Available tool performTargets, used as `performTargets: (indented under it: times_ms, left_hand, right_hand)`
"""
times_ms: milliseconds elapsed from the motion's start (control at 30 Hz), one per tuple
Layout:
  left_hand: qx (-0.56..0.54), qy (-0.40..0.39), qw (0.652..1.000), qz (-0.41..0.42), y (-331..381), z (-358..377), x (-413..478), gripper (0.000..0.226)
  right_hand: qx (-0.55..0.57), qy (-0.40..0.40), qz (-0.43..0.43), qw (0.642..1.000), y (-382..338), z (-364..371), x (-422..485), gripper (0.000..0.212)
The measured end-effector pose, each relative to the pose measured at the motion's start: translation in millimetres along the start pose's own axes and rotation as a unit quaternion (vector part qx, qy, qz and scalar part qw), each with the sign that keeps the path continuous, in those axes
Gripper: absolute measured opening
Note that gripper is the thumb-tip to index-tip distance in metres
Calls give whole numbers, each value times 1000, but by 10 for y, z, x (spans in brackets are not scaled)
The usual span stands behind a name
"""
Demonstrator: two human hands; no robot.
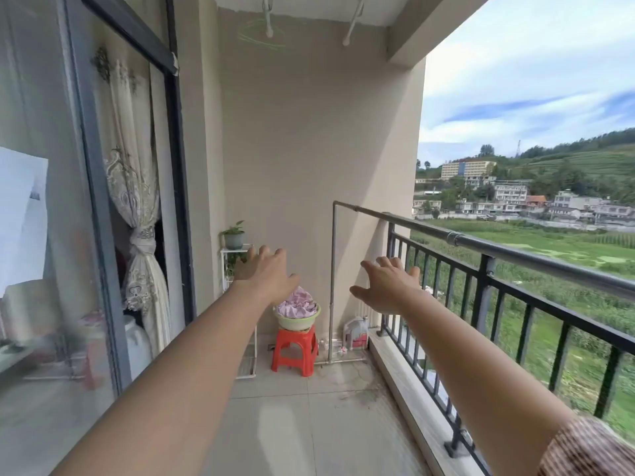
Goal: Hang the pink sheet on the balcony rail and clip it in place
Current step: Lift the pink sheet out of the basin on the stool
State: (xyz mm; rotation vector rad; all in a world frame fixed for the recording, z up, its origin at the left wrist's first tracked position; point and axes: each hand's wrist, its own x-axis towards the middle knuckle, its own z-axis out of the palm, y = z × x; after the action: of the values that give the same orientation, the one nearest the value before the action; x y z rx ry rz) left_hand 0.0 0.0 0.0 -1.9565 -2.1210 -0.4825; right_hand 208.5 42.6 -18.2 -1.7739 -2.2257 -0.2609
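From the head camera, we look down the length of a narrow balcony with both bare arms stretched out ahead. Our left hand (264, 269) and right hand (388, 286) are spread with fingers apart, and neither holds or touches anything.

The pink sheet (298, 300) lies bunched in a pale green basin (297, 321) on a red stool (294, 352) against the far wall, well apart from both hands. The balcony rail (536, 255), a grey tube on top of black bars, runs along our right side. A thinner metal pipe (357, 209) continues it towards the wall and bends down to the floor (309, 424) just beside the stool. We see no clips anywhere, so nothing of the task looks started.

Several things could go wrong from here:
- The basin sits high on a small stool. Tugging the sheet sideways rather than lifting it could tip both over.
- The floor near the rail looks dusty and scuffed, so a trailing corner would pick up dirt.
- Beyond the rail there is open air above fields. If too much cloth hangs over the outer side before any clip is on, its weight or a gust could pull it over.
- With no clips at hand, we may have to let go of the sheet to look for them.
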Motion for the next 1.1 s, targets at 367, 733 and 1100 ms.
performTargets:
  times_ms: [367,733,1100]
  left_hand:
    - [-12,11,1000,-4,156,588,468,49]
    - [-1,3,1000,-1,-355,1639,2341,50]
    - [-20,-23,999,-13,-984,2833,4878,51]
  right_hand:
    - [-6,12,-4,1000,170,486,536,62]
    - [15,25,3,1000,-43,1492,2453,59]
    - [-18,11,11,1000,-107,2580,4939,58]
